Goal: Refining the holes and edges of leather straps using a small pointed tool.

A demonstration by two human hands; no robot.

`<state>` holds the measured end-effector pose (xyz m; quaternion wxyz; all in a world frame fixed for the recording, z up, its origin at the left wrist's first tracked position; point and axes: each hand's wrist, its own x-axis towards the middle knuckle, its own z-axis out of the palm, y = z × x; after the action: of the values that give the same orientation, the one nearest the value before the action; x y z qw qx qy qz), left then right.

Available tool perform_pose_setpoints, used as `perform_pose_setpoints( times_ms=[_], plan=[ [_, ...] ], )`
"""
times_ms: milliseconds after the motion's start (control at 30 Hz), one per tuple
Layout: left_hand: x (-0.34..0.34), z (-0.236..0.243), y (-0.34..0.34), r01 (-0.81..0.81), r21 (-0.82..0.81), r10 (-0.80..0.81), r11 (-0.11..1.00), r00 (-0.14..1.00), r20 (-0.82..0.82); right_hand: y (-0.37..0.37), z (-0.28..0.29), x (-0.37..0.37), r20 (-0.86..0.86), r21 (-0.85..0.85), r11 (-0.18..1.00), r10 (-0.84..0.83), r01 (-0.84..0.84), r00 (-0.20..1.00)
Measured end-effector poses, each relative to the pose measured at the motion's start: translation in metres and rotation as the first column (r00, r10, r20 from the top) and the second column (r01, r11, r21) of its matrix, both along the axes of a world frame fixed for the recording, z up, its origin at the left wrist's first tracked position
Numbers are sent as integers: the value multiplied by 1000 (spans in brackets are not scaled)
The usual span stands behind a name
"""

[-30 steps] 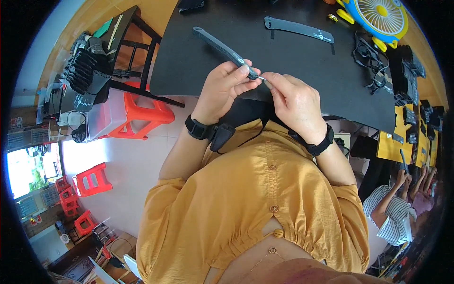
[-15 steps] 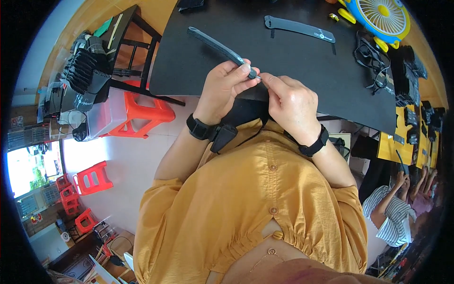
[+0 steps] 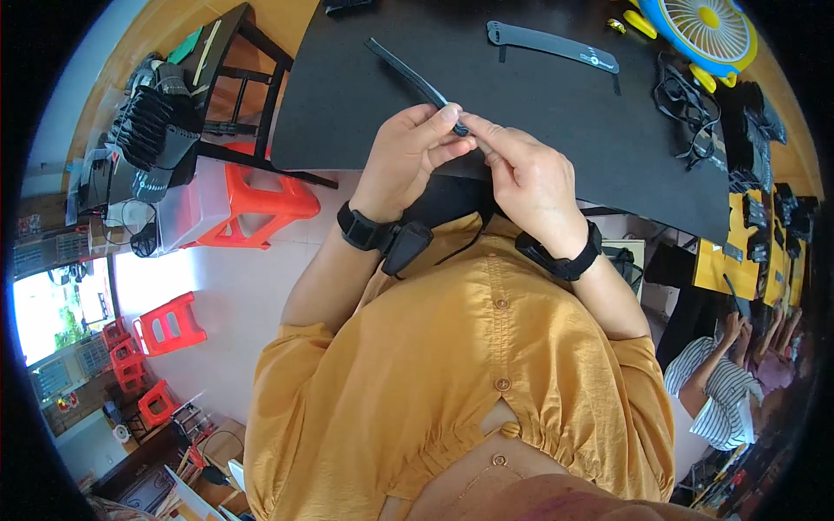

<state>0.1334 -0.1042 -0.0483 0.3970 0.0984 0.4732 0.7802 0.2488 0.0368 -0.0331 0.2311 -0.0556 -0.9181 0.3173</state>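
A long dark grey strap slants away from my hands over the near part of the black table, seen almost edge-on. My left hand is closed round its near end, thumb on top and fingers below. My right hand is closed too, its thumb and index finger pinching at that same end, right against the left fingertips. The fingers hide most of the strap's tip. A similar flat grey strap with a rounded end lies farther back on the table.
At the back right stand a blue and yellow fan and a tangle of black straps. Red stools are on the floor to the left, near a side table piled with dark straps. Another person in a striped top works at right.
My right hand has shifted slightly left and up, closer over the strap's end. The strap has turned a little, its far end now farther right and higher.
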Motion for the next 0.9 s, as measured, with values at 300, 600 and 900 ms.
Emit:
perform_pose_setpoints(
  times_ms=[300, 600, 900],
  plan=[
    [1, 13, -11, -152, -465, -170, 872, 798, -579, 2, 3, -5, -3, -113, 991, 65, -65, 998],
    [18, 28, -16, -206, -385, -184, 900, 621, -762, -2, 11, -5, -181, -79, 983, 149, -165, 972],
    [24, 20, -21, -238, -44, 16, 970, 245, -970, -15, 12, -2, -172, -570, 784, 179, -246, 969]
  ],
)
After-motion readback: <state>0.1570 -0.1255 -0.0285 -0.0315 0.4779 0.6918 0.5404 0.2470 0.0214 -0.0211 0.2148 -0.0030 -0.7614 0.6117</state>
